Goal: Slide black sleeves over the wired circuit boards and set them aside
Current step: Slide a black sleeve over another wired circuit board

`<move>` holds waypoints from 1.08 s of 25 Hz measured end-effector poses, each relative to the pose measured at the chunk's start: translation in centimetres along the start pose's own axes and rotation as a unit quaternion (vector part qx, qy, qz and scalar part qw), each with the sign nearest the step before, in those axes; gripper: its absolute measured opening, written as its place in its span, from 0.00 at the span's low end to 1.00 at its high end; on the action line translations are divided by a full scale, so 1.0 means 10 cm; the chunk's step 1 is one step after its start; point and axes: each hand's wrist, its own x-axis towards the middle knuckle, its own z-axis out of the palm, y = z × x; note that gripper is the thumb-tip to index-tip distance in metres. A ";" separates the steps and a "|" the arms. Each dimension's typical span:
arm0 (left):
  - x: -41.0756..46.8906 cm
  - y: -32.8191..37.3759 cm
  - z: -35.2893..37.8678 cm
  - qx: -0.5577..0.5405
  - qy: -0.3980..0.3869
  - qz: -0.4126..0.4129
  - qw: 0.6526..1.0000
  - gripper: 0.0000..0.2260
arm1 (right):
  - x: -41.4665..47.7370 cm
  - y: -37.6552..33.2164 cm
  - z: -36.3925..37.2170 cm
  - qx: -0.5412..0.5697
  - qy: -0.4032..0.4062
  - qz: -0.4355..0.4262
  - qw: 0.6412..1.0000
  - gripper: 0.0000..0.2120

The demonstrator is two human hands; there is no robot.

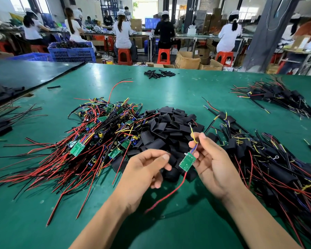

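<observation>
No legible text, labels or numbers visible.

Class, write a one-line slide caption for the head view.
Right hand pinches a wired circuit board by its wires over the pile of black sleeves; left hand beside it.

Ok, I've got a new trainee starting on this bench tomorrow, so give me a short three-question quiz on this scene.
1. True or false: the circuit board hanging from the right hand already wears a sleeve.
2. The loose sleeve pile lies: A) left of the unsleeved boards; B) between them and the sleeved boards; C) right of both.
3. Fill in: the right hand pinches the board by its ____.
Key: 1 false; 2 B; 3 wires.
</observation>
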 end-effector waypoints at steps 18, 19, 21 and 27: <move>0.03 0.05 -0.05 -0.176 -0.025 0.014 0.984 0.16 | 0.06 0.02 -0.16 -0.222 0.056 -0.067 0.971 0.10; 0.04 0.05 -0.06 -0.156 -0.008 0.034 0.987 0.17 | 0.07 0.01 -0.19 -0.249 0.074 -0.082 0.962 0.09; 0.05 0.05 -0.09 -0.084 0.028 0.073 0.993 0.13 | 0.08 -0.02 -0.25 -0.313 0.091 -0.110 0.939 0.08; 0.10 -0.07 -0.13 0.118 0.101 0.101 0.983 0.03 | 0.04 -0.16 -0.37 -0.593 -0.056 -0.035 0.803 0.08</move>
